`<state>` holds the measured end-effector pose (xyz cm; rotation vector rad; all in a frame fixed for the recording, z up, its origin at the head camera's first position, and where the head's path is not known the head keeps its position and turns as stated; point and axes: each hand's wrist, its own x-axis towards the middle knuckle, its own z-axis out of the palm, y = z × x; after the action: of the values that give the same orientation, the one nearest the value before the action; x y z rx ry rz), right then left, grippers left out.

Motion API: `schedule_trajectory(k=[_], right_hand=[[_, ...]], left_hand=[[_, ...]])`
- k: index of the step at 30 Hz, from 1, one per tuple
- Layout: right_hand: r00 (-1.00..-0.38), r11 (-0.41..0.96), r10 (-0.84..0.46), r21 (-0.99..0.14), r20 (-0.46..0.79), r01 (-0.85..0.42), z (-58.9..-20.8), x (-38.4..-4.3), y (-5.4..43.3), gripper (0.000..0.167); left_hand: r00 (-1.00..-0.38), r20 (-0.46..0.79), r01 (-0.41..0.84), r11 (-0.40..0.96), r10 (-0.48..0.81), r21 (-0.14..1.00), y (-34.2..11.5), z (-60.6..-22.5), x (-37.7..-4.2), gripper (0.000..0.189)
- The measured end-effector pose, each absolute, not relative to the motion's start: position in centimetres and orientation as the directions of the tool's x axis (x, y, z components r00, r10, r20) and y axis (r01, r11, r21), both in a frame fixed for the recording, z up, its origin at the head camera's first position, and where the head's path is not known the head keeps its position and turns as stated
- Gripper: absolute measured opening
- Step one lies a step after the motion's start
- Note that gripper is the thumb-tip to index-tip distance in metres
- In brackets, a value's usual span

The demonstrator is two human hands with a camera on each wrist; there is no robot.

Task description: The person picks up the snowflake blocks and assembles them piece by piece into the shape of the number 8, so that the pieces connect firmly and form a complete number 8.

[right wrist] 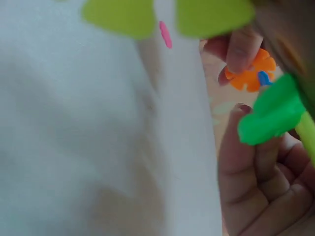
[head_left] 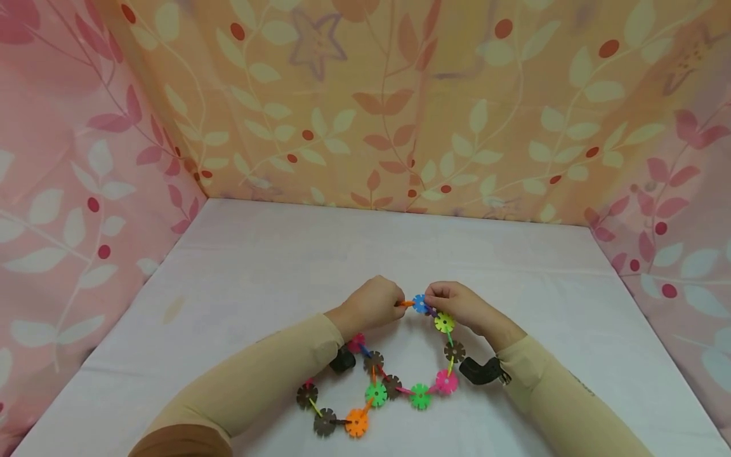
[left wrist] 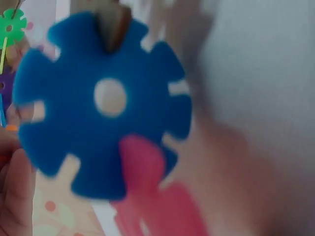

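Observation:
My left hand [head_left: 374,306] pinches an orange notched disc [head_left: 407,304], which meets the edge of a blue notched disc [head_left: 420,303]. The fingertips of my right hand [head_left: 465,309] pinch that blue disc at its right side. From there a chain of slotted discs runs down: purple, a yellow disc [head_left: 444,322], a brown disc [head_left: 454,351], a pink disc [head_left: 447,381] and a green disc [head_left: 421,397]. Close up in the left wrist view, a large blue disc [left wrist: 64,98] has a pink disc [left wrist: 162,206] slotted into it. My left forearm hides part of the chain.
Nearer me, the chain bends through another green disc [head_left: 376,394], an orange disc [head_left: 356,423] and several brown ones on the white tabletop [head_left: 320,247]. Black wrist cameras, such as the right camera [head_left: 481,371], hang near the discs. Patterned cloth walls [head_left: 365,114] stand around.

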<state>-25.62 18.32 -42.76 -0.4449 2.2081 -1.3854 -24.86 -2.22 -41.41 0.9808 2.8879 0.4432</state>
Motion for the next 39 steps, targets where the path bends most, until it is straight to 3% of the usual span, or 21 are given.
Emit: schedule_trajectory(k=[5,15,23,30,34,39], right_hand=[[-0.849,0.416,-0.487,-0.909,-0.203,-0.022,-43.0,-25.2,18.0,0.026],[-0.863,0.402,-0.484,-0.913,-0.146,-0.071,-43.5,-24.8,17.0,0.024],[-0.872,0.352,-0.475,-0.934,-0.121,-0.063,-44.3,-24.9,16.6,0.023],[-0.876,0.386,-0.460,-0.921,-0.147,-0.049,-44.5,-24.8,16.5,0.022],[-0.851,0.414,-0.497,-0.908,-0.170,-0.061,-44.4,-24.7,17.0,0.025],[-0.842,0.397,-0.511,-0.916,-0.171,-0.055,-43.7,-24.7,17.6,0.026]], left_hand=[[-0.780,0.028,0.616,0.759,0.625,0.213,-1.8,-41.5,-24.2,0.031],[-0.725,0.027,0.687,0.725,0.689,-0.051,-1.9,-41.0,-23.1,0.019],[-0.727,0.035,0.682,0.726,0.686,-0.087,-2.0,-41.3,-22.8,0.015],[-0.689,0.036,0.704,0.681,0.723,-0.203,-2.0,-41.6,-22.8,0.010],[-0.686,0.022,0.723,0.685,0.727,-0.096,-2.3,-41.7,-23.1,0.016],[-0.718,0.084,0.690,0.690,0.691,0.217,-2.9,-41.7,-23.8,0.019]])
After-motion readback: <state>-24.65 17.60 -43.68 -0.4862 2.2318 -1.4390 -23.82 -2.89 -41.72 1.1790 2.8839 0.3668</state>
